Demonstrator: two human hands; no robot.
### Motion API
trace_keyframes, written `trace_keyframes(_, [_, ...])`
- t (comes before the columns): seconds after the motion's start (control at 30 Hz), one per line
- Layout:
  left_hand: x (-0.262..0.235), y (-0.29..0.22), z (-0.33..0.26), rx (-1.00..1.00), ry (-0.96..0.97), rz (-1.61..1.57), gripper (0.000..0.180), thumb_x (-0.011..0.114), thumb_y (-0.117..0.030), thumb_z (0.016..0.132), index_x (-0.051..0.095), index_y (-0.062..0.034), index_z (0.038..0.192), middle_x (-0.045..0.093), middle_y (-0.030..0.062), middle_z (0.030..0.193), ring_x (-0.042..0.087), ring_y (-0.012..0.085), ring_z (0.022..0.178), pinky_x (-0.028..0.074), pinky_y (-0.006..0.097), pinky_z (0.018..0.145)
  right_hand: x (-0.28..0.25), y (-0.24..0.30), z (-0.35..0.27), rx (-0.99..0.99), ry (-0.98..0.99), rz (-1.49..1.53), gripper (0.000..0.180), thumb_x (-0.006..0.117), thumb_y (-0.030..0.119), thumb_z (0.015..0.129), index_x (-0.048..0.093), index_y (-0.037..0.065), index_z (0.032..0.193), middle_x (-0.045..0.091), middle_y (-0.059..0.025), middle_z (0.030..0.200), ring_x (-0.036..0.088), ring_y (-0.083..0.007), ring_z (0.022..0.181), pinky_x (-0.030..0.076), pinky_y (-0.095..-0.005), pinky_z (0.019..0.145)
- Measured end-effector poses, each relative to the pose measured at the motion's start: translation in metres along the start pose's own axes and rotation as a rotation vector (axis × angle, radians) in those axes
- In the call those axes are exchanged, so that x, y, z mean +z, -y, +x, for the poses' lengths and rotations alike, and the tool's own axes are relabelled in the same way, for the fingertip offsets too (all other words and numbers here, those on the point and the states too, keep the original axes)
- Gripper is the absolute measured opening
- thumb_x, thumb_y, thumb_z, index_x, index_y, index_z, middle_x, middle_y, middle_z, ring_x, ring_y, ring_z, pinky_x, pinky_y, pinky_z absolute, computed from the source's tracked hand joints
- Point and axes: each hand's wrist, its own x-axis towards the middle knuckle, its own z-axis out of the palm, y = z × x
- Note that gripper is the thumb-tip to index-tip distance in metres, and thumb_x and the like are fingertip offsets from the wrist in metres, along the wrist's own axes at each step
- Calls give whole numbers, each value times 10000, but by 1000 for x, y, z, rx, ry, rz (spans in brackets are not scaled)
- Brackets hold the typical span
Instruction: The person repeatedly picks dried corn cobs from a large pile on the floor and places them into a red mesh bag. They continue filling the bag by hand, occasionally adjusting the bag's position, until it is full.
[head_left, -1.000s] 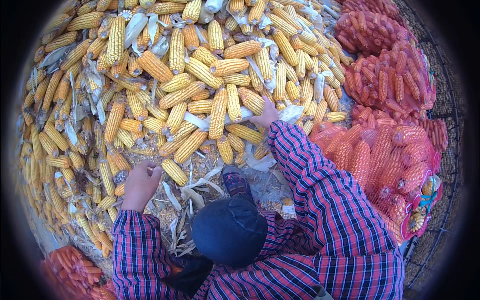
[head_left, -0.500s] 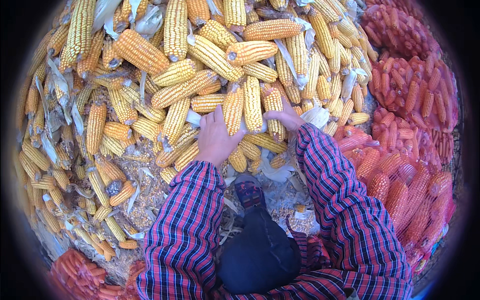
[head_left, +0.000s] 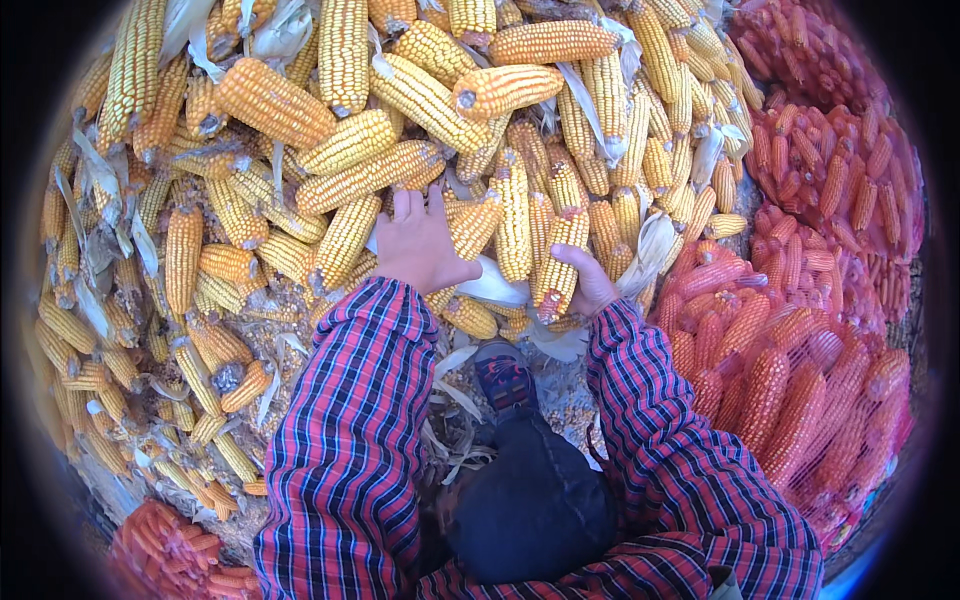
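A big heap of yellow and orange ears of corn (head_left: 370, 175) fills the space before me. My left hand (head_left: 425, 245) lies on its near side, fingers stretched and pointing away, fingertips partly hidden against the ears. A short orange ear (head_left: 474, 226) stands just beside its thumb. My right hand (head_left: 590, 282) grips a yellow ear (head_left: 566, 262) from the right, thumb across its side and the other fingers out of sight. Between the hands a longer yellow ear (head_left: 513, 215) points away from me. Pale husk (head_left: 492, 284) shows below it.
Red mesh sacks of corn (head_left: 800, 370) line the right side, and another red sack (head_left: 165, 550) sits at lower left. Loose kernels and husk scraps cover the ground (head_left: 290, 375) near the heap. My shoe (head_left: 503, 378) is close below the hands.
My left hand has shifted slightly left and away from me, deeper among the ears. My right hand has moved nearer to me, and the ear at it has tilted and slid nearer too.
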Motion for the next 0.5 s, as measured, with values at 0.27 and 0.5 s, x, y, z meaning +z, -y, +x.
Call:
trace_keyframes(0.27, [18, 2, -33, -108, -16, -214, 1019, 799, -449, 591, 389, 65, 1368, 503, 290, 1297, 479, 421, 1231, 384, 441, 1080, -8, 10, -4, -2, 140, -199, 640, 719, 246, 836, 451, 8, 1367, 616, -102, 1218, 628, -229, 1080, 519, -381, 942])
trace_keyframes(0.5, [21, -1, -31, -131, -103, -1779, 777, 747, -214, 809, 338, 10, 1431, 527, 138, 1309, 524, 239, 1218, 392, 379, 1063, 28, 25, 23, -88, 47, -17, 642, 720, 338, 834, 497, 7, 1337, 627, -127, 1229, 618, -271, 1112, 496, -438, 986])
